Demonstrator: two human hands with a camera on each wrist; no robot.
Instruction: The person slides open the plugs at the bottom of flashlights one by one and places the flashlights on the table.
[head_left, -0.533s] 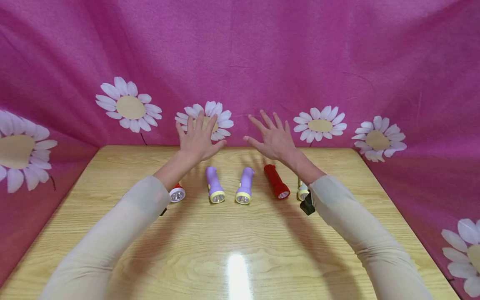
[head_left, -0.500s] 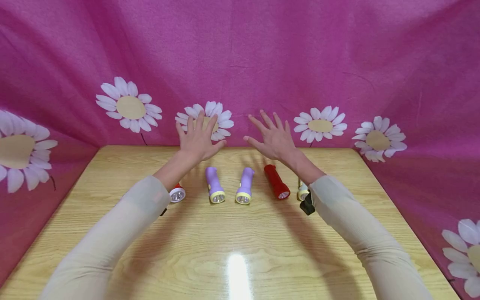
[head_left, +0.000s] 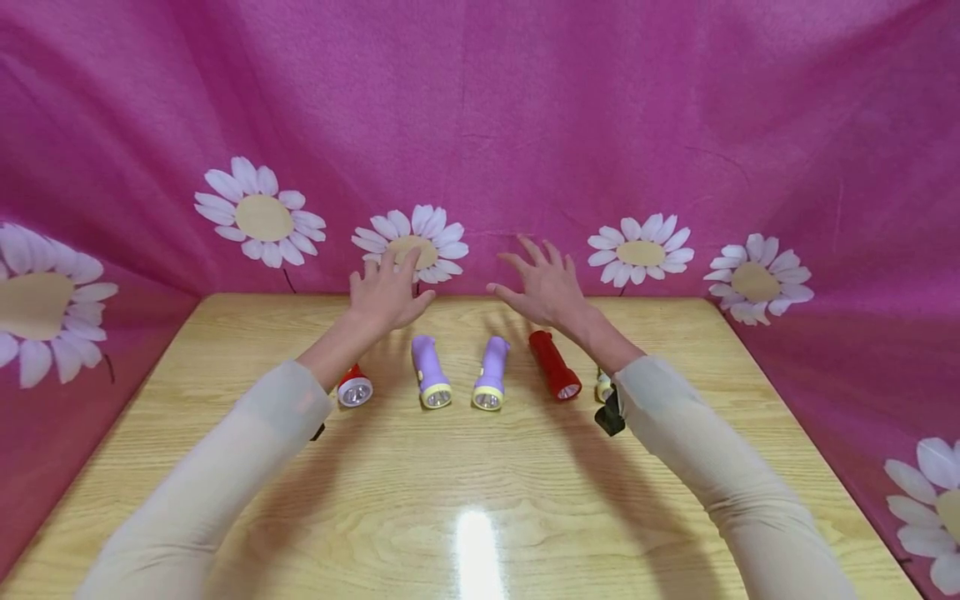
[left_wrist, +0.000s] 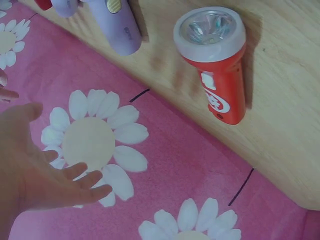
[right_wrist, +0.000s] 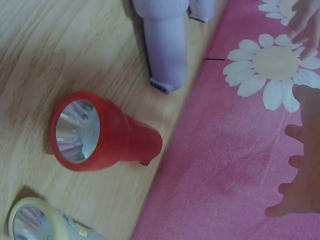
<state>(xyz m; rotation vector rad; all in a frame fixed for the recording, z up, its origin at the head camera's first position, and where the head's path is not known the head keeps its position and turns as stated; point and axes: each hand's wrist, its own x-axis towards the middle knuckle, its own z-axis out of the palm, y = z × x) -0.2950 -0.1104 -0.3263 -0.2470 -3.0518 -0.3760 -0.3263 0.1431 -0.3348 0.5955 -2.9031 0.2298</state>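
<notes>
Flashlight (head_left: 356,392), red with white rim, lies left of centre; left hand (head_left: 384,296), fingers spread, at the tabletop's (head_left: 420,483) back edge; two purple flashlights (head_left: 429,367) mid-frame, with room between; right hand (head_left: 551,293), likewise spread, higher than the red flashlight (head_left: 553,365); pale flashlight (head_left: 603,390) rightmost.

The kind of room is unclear: pink daisy-print cloth (head_left: 480,108) screens a wood-grain table (head_left: 397,492) (on three sides).
</notes>
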